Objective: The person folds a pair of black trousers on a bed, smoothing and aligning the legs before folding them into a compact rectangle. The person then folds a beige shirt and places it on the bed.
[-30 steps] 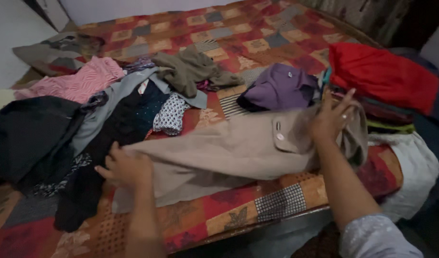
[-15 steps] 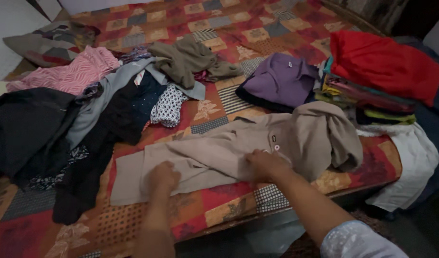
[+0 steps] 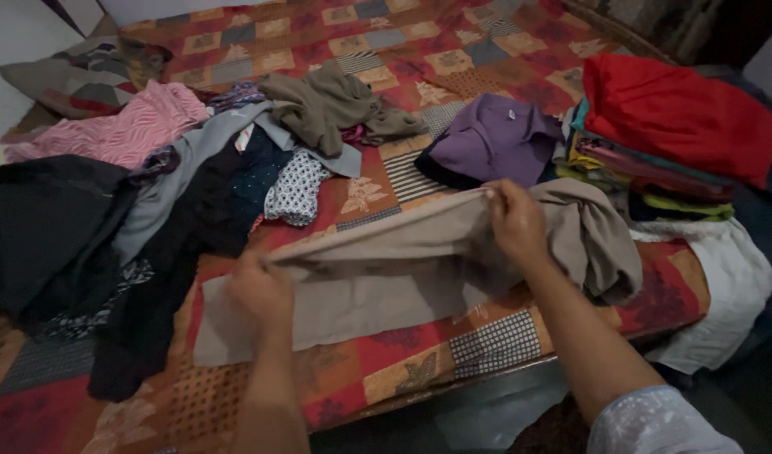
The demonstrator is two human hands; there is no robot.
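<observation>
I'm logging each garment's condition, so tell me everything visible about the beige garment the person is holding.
The beige garment is a plain, matte woven piece, seemingly trousers, lying lengthwise across the patchwork bedspread near the bed's front edge. The left hand and right hand pinch its upper edge and lift it into a fold, while the lower layer stays flat. Its right end is bunched in a crumpled heap beside the stack of folded clothes. No stains or tears show.

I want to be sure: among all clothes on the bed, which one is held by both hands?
The beige garment at the bed's front edge. The left hand and right hand both grip its lifted fold; every other garment lies untouched.
</observation>
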